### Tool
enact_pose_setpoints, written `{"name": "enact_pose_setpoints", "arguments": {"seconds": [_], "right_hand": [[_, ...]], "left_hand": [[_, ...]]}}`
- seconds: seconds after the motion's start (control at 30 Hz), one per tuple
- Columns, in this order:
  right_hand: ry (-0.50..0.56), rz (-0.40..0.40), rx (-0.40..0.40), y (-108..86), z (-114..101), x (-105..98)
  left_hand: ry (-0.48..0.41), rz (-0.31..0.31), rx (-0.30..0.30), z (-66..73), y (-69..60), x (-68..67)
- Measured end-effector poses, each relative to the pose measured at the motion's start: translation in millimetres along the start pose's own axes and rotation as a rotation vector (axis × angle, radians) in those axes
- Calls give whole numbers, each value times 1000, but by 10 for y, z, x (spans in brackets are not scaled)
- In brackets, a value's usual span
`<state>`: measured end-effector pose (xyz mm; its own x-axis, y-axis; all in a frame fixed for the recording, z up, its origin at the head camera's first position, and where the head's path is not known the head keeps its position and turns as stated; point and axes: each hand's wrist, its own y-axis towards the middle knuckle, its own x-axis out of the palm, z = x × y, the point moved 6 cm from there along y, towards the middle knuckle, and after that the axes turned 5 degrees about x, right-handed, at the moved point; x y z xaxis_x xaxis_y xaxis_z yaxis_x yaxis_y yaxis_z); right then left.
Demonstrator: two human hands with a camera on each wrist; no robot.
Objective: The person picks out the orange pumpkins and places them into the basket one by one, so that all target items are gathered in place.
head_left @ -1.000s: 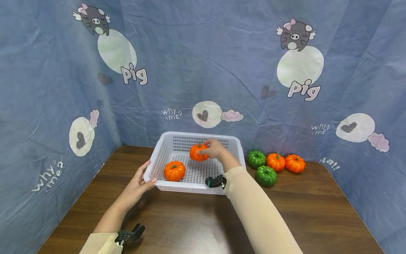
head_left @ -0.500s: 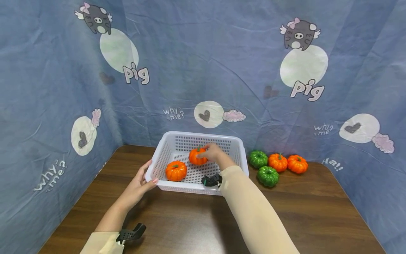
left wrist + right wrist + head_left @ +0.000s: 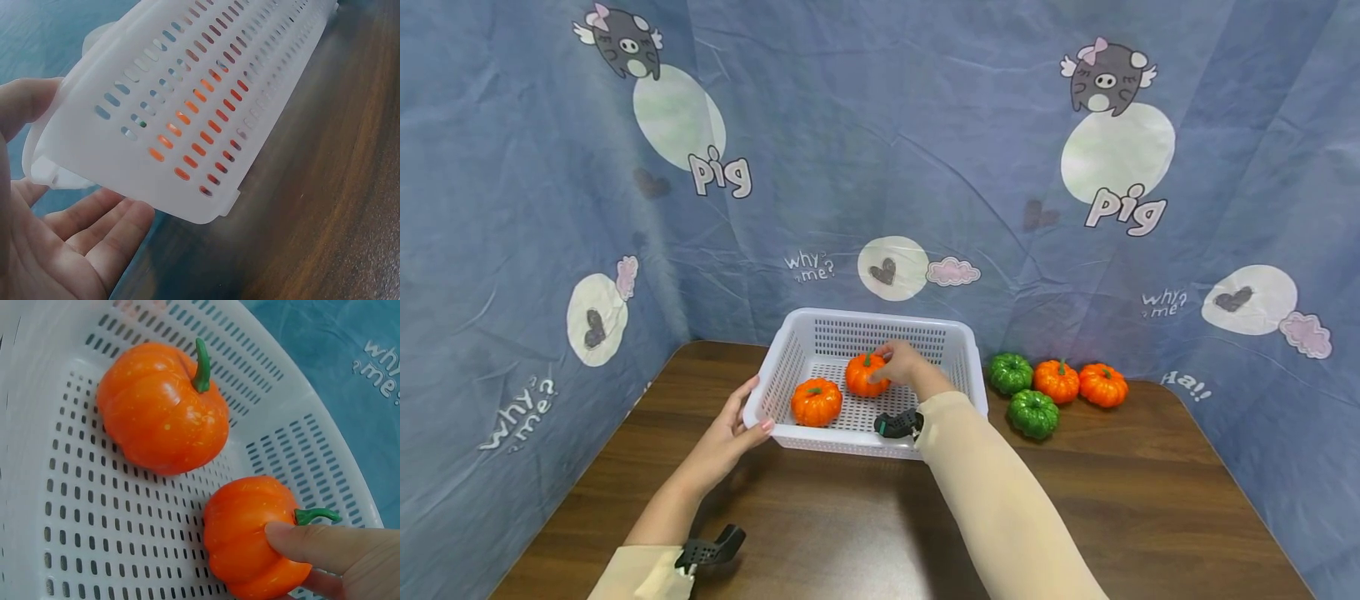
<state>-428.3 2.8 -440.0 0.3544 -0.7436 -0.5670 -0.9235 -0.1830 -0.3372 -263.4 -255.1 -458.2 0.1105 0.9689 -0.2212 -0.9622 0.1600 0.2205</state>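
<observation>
In the head view a white plastic basket point(image 3: 880, 447) with slotted walls stands on the table. My left hand point(image 3: 725, 435) holds its left end, thumb on the near corner of the rim and fingers along the outer side. The left wrist view shows the left hand's thumb point(image 3: 28, 103) against the rim. Inside the basket my right hand point(image 3: 904, 364) pinches an orange toy pumpkin point(image 3: 250, 531) with a green stem, thumb on its side; the other fingers are mostly hidden. A second orange pumpkin point(image 3: 162, 412) sits in the basket to the left of it, apart from it.
Right of the basket, two green pumpkins point(image 3: 1032, 414) and two orange pumpkins point(image 3: 1102, 386) sit together on the brown wooden table point(image 3: 1150, 492). A blue printed cloth point(image 3: 1000, 125) hangs behind and at both sides. Each wrist wears a black camera mount point(image 3: 711, 550).
My right hand has moved slightly left and down with its pumpkin, toward the basket floor. The left hand keeps its grip on the basket. The head view has shifted slightly.
</observation>
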Motion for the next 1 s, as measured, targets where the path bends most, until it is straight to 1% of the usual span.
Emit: {"name": "enact_pose_setpoints", "arguments": {"seconds": [0.33,0.47,0.57,0.7,0.77,0.87,1.0], "right_hand": [[28,-4,0,9,7,-2],[20,-8,-1,18,16,-26],[-1,-12,-20,-2,6,-69],[6,-15,-50,-66,-34,-143],[33,-15,-59,-103,-50,-175],[40,-9,-82,-155,-87,-229],[42,4,-121,-246,-200,-342]], "left_hand": [[-9,-2,11,-10,1,-2],[-8,-2,11,-6,-1,-1],[-10,-1,7,-14,2,2],[0,5,0,-13,9,-3],[4,7,-2,-11,10,-6],[-1,4,-6,-10,8,0],[-14,3,-6,-9,7,4]]}}
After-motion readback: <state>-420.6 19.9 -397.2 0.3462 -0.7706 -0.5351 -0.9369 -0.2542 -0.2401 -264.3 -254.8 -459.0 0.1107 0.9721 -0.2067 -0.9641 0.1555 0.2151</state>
